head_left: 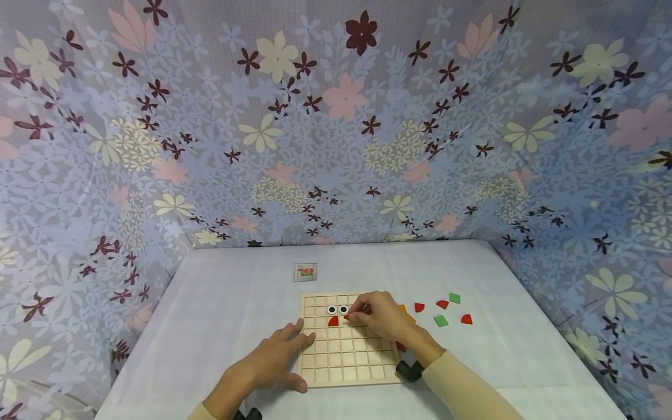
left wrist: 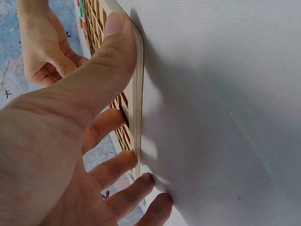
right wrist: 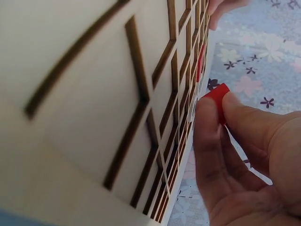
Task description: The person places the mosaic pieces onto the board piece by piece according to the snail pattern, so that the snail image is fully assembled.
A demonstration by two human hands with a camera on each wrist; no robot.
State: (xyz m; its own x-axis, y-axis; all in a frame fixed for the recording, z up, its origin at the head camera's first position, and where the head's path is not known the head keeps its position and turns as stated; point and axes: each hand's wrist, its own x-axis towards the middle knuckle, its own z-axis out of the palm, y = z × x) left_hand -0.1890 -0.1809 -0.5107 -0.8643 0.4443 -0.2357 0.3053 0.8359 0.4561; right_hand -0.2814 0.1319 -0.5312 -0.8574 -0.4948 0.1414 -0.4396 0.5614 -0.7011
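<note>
A wooden grid board [head_left: 336,359] lies flat on the table. Two white eye tiles [head_left: 332,310] sit side by side in its upper cells, with a red quarter-circle tile [head_left: 333,321] in the cell below the left one. Between thumb and fingertips my right hand [head_left: 382,315] pinches a small red tile [right wrist: 217,98], just over the board under the right eye tile; its full outline is partly covered. My left hand [head_left: 274,357] rests at the board's left side, fingers spread, its thumb [left wrist: 115,44] and fingertips touching the wooden edge.
Loose red tiles [head_left: 466,319], green tiles [head_left: 441,321] and orange pieces [head_left: 402,308] lie right of the board, some partly behind my right hand. A small picture card [head_left: 305,272] lies beyond the board. Floral cloth [head_left: 336,146] hangs behind the white-covered table [head_left: 236,280].
</note>
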